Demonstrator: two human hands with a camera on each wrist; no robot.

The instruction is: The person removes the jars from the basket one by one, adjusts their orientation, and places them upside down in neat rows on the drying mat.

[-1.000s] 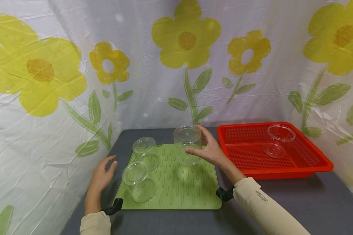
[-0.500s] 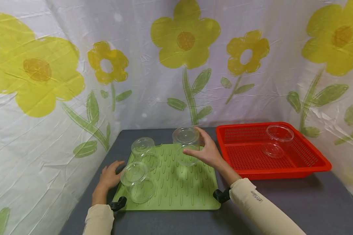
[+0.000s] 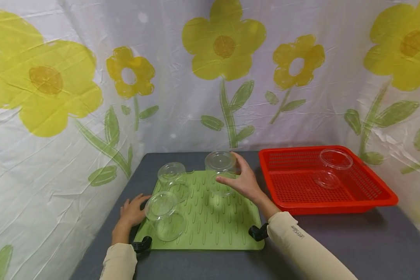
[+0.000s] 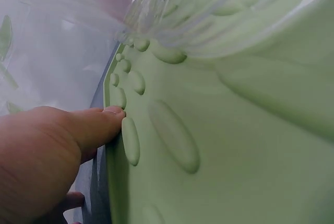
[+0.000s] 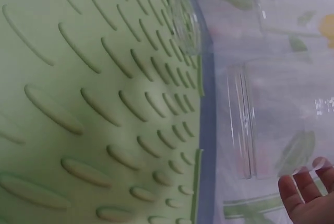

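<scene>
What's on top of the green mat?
Two clear tubs stand on the green mat; the right hand holds another tub above. The left hand hides a bit of mat.

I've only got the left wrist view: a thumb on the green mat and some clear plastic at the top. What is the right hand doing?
Observer: The head view shows the right hand holding a clear container.
Operator: Is it resting on anything?
Observer: No, in the right wrist view it is held up off the green mat.
Operator: And what is over on the right-hand side?
Observer: In the head view, a red basket with another clear container inside it.
</scene>
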